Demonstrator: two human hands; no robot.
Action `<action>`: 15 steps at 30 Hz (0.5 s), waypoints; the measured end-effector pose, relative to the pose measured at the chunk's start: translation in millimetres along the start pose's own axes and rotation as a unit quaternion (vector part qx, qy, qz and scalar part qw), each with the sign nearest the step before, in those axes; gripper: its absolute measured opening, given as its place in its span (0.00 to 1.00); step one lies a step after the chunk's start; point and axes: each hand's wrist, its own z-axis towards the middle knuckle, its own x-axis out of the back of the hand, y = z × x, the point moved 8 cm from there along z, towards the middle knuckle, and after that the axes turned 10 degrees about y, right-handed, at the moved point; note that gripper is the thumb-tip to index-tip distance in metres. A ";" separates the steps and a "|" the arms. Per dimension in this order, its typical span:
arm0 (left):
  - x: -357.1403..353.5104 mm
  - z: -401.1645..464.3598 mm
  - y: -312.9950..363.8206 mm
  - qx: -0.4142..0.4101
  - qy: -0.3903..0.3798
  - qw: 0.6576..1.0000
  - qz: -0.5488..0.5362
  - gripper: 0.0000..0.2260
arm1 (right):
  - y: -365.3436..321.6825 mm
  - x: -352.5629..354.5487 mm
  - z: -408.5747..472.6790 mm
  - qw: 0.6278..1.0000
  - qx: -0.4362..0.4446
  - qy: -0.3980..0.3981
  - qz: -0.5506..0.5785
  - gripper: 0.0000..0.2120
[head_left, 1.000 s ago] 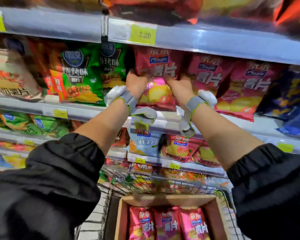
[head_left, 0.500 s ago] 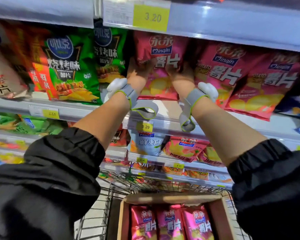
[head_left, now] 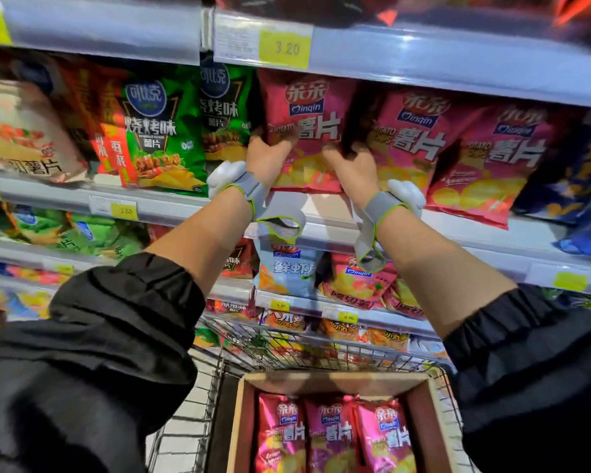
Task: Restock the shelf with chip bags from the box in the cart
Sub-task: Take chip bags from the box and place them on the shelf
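Observation:
A pink chip bag (head_left: 306, 117) stands upright on the shelf (head_left: 321, 216) at about head height. My left hand (head_left: 268, 158) grips its lower left side and my right hand (head_left: 354, 170) grips its lower right side, fingers tucked behind the bag. Two more pink chip bags (head_left: 406, 138) (head_left: 492, 155) lean on the shelf to its right. Below, a cardboard box (head_left: 239, 421) in the wire cart (head_left: 212, 380) holds three pink chip bags (head_left: 331, 435) standing side by side.
Green chip bags (head_left: 154, 131) crowd the shelf just left of the held bag, dark blue bags (head_left: 574, 179) stand at the far right. A shelf above carries a yellow price tag (head_left: 285, 49). Lower shelves (head_left: 321, 303) hold more snack bags.
The bag sits more upright and slightly deeper on the shelf, both hands still on its lower sides. The view shifted a little between frames.

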 end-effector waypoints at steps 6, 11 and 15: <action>7.0 -46.1 -5.9 -0.009 -0.008 1.000 0.014 0.36 | 12.2 29.0 -28.9 1.000 -0.001 -0.012 -0.011 0.28; 13.6 -104.4 -14.2 -0.021 -0.019 0.998 0.049 0.32 | 32.4 58.6 -65.8 0.999 -0.022 -0.037 0.003 0.32; 21.9 -136.6 -36.8 0.007 -0.005 0.999 0.045 0.31 | 54.4 75.8 -87.3 0.997 -0.029 -0.058 -0.029 0.28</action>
